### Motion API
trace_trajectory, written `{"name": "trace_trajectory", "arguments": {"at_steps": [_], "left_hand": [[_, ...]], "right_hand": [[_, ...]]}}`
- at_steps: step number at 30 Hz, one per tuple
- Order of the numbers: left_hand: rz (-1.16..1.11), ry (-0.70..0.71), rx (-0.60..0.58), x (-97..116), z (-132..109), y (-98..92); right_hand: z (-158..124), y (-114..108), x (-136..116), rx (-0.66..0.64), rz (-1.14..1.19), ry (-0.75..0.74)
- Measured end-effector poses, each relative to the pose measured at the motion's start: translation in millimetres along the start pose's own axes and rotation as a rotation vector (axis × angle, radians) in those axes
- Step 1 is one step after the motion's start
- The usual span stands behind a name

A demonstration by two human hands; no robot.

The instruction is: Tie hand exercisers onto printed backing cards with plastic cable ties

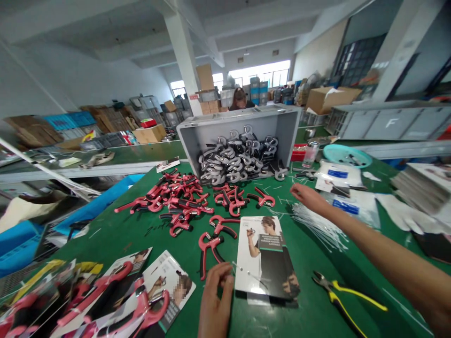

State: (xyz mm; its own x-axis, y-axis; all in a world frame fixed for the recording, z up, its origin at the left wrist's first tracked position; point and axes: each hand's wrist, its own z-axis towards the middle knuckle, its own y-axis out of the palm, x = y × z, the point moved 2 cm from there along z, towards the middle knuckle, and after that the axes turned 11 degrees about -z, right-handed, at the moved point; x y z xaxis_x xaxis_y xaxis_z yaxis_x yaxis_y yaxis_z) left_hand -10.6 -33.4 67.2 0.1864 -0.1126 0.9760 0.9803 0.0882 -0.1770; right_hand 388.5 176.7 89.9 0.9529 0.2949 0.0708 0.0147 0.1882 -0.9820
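Observation:
My left hand [216,293] is by the left edge of a printed card [266,263] that lies face up on the green table. Its fingers are curled, and a thin clear cable tie [259,280] runs across the card's lower part towards the fingertips. I cannot make out what they pinch. Beyond the card, my right hand [308,197] hovers at the far end of a bundle of white cable ties [319,227], its fingertips drawn together. Two red and black hand grip strengtheners, one nearer [209,253] and one farther [223,225], lie left of the card.
A pile of red hand grips [179,197] lies at the left, below a tipped grey crate [185,141] of grey ones. Yellow-handled pliers [338,293] rest at the right front. Carded grips [141,305] fill the left front. A co-worker [240,99] is behind the crate.

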Motion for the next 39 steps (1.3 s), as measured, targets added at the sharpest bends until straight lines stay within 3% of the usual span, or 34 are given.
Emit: {"name": "trace_trajectory", "arguments": {"at_steps": [4, 9, 15, 19, 23, 24, 26, 28, 31, 33, 36, 39], "left_hand": [[-0.024, 0.062, -0.093, 13.7, -0.6, 6.8], [0.031, 0.324, -0.021, 10.3, -10.0, 13.7], [0.023, 0.310, -0.043, -11.2, 1.9, -8.5], [0.064, 0.251, -0.135, 5.2, 24.9, -21.6], [0.155, 0.406, -0.235, 56.4, 51.2, -16.2], [0.208, 0.487, -0.259, 71.9, 56.5, -10.1], [0.351, 0.636, -0.325, 98.0, 64.4, 6.8], [0.461, 0.746, -0.405, 111.3, 67.7, 24.8], [0.552, 0.781, -0.515, 101.3, 66.3, 38.4], [0.584, 0.730, -0.528, 82.5, 65.9, 34.1], [0.576, 0.609, -0.500, 59.2, 73.1, 19.1], [0.527, 0.531, -0.536, 55.6, 89.4, 15.6]], "right_hand": [[-11.0, 16.7, -26.3, -0.067, -0.024, -0.062], [23.0, 39.8, -63.1, -0.088, -0.080, -0.047], [51.7, 34.3, -62.3, -0.132, -0.056, -0.099], [40.6, -5.9, -50.2, -0.083, 0.003, -0.080], [3.8, -87.8, -50.7, 0.064, 0.067, 0.101], [-7.9, -110.1, -57.8, 0.153, 0.163, 0.155], [-30.4, -144.5, -83.9, 0.210, 0.390, 0.155], [-49.9, -159.7, -119.6, 0.106, 0.673, 0.117], [-74.1, -150.0, -167.8, -0.118, 0.998, 0.115], [-87.7, -133.1, -185.4, -0.181, 1.116, 0.133], [-104.5, -110.0, -193.2, -0.169, 1.110, 0.081], [-114.3, -95.0, -193.1, -0.193, 1.009, 0.086]]}}
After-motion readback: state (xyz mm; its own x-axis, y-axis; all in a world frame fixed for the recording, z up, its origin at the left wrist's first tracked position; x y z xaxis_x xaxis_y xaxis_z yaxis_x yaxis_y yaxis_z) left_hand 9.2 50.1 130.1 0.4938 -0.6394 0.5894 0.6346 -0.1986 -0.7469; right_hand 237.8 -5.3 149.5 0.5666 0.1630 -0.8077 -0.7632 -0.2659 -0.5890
